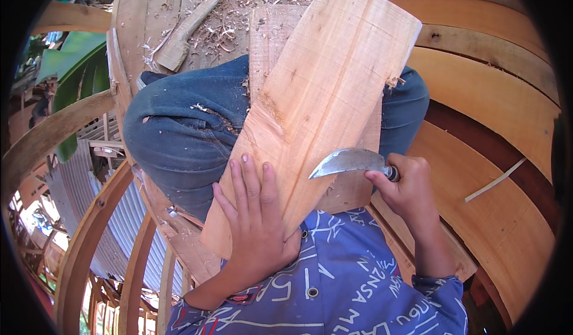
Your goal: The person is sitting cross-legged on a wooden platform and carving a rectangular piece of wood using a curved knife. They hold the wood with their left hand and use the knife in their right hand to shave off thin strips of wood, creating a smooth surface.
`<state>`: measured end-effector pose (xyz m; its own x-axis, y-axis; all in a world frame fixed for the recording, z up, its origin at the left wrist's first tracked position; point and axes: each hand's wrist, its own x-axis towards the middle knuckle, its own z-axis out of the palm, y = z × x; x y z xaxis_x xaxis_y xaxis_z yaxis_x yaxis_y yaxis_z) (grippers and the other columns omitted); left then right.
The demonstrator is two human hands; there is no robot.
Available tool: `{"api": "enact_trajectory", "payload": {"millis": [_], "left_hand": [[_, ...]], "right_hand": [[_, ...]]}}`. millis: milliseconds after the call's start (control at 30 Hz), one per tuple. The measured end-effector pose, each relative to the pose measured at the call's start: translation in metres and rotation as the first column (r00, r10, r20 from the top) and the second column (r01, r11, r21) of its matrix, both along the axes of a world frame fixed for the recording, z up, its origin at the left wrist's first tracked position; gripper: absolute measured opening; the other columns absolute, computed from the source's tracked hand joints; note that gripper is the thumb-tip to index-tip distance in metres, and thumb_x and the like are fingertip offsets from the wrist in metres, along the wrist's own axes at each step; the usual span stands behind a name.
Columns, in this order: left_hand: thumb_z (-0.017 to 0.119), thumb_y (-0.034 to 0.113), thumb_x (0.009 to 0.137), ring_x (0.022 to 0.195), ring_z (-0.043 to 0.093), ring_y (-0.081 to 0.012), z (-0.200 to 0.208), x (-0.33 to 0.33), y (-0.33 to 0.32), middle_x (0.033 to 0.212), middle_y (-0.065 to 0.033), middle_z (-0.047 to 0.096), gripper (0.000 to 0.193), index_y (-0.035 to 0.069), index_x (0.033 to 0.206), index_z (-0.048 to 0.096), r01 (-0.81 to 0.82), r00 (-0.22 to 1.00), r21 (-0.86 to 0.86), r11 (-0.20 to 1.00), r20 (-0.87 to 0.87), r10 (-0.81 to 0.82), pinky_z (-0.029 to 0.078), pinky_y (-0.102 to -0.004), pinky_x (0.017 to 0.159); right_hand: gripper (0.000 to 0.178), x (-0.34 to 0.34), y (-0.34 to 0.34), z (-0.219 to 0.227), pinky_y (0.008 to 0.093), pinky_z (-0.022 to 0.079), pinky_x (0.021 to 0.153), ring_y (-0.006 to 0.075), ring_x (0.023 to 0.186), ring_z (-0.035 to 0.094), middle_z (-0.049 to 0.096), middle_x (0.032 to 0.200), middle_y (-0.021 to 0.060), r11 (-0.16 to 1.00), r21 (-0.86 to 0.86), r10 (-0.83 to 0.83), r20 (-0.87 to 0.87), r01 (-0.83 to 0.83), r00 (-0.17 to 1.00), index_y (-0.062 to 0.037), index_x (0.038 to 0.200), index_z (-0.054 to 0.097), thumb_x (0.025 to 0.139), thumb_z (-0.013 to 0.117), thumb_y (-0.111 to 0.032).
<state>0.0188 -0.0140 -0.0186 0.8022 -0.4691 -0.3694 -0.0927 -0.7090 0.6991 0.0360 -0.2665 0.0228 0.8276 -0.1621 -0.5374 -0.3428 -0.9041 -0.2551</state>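
Observation:
A broad, pale wooden board [322,90] slants across my lap, its near end close to my blue patterned shirt. My left hand [256,215] lies on the near part of the board with its fingers stretched out. In my right hand [404,183] is a knife [346,160] with a short, curved blade; my fingers are wrapped round its handle. The blade points left over the board's right edge; whether it touches the wood I cannot tell. A rough, splintered patch [268,120] shows on the board's left side. Beneath lies a second wooden piece [268,30].
Wood shavings [224,27] litter the planked floor ahead, beside a loose wooden strip [191,27]. Curved planks [489,84] form a wall on the right. On the left stand curved wooden ribs [89,239], with corrugated metal sheets [134,215] and a large green leaf [77,66] beyond.

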Motion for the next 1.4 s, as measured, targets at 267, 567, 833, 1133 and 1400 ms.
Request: {"api": "enact_trajectory", "payload": {"millis": [267, 567, 833, 1133, 1400], "left_hand": [[0.065, 0.023, 0.069, 0.142, 0.012, -0.0565, -0.002, 0.000, -0.003, 0.150, -0.0411, 0.015, 0.093, -0.011, 0.145, 0.024, 0.053, 0.998, 0.065, 0.996, 0.026, -0.055, 0.005, -0.0768, 0.102], [0.067, 0.023, 0.067, 0.142, 0.012, -0.0561, -0.002, 0.000, -0.008, 0.150, -0.0413, 0.015, 0.096, -0.011, 0.145, 0.023, 0.054, 0.997, 0.103, 0.993, 0.051, -0.059, 0.006, -0.0774, 0.101], [0.067, 0.022, 0.067, 0.143, 0.011, -0.0548, -0.004, 0.000, -0.010, 0.151, -0.0394, 0.015, 0.097, -0.009, 0.147, 0.022, 0.035, 0.998, 0.103, 0.994, 0.050, -0.040, 0.005, -0.0775, 0.101], [0.067, 0.022, 0.067, 0.144, 0.007, -0.0526, -0.005, -0.001, -0.011, 0.152, -0.0378, 0.012, 0.099, -0.009, 0.148, 0.019, 0.039, 0.998, 0.115, 0.993, 0.048, -0.045, 0.005, -0.0755, 0.103], [0.067, 0.017, 0.065, 0.145, 0.001, -0.0506, -0.003, 0.000, -0.012, 0.154, -0.0356, 0.007, 0.103, -0.008, 0.149, 0.013, 0.054, 0.997, 0.147, 0.988, 0.040, -0.060, 0.006, -0.0719, 0.106]], "right_hand": [[0.064, 0.000, -0.005, -0.007, 0.0409, 0.042, 0.044, 0.0352, 0.044, 0.053, 0.049, 0.047, 0.0171, 0.977, -0.190, 0.113, 0.061, -0.099, 0.992, -0.0002, 0.054, 0.055, 0.071, 0.076, -0.059], [0.074, 0.012, -0.015, -0.020, 0.0402, 0.043, 0.043, 0.0334, 0.043, 0.053, 0.048, 0.045, 0.0155, 0.920, -0.357, 0.212, 0.111, -0.160, 0.971, -0.0008, 0.050, 0.054, 0.068, 0.071, -0.071], [0.073, 0.019, -0.018, -0.026, 0.0402, 0.043, 0.043, 0.0341, 0.043, 0.053, 0.049, 0.045, 0.0166, 0.898, -0.414, 0.233, 0.151, -0.153, 0.961, 0.0001, 0.051, 0.055, 0.067, 0.073, -0.069], [0.076, 0.029, -0.022, -0.029, 0.0405, 0.043, 0.045, 0.0336, 0.044, 0.051, 0.047, 0.045, 0.0161, 0.889, -0.443, 0.210, 0.176, -0.113, 0.962, -0.0003, 0.049, 0.051, 0.067, 0.071, -0.071], [0.078, 0.033, -0.029, -0.037, 0.0397, 0.042, 0.044, 0.0330, 0.043, 0.048, 0.045, 0.045, 0.0157, 0.882, -0.452, 0.246, 0.197, -0.134, 0.949, -0.0011, 0.048, 0.046, 0.068, 0.069, -0.073]]}}
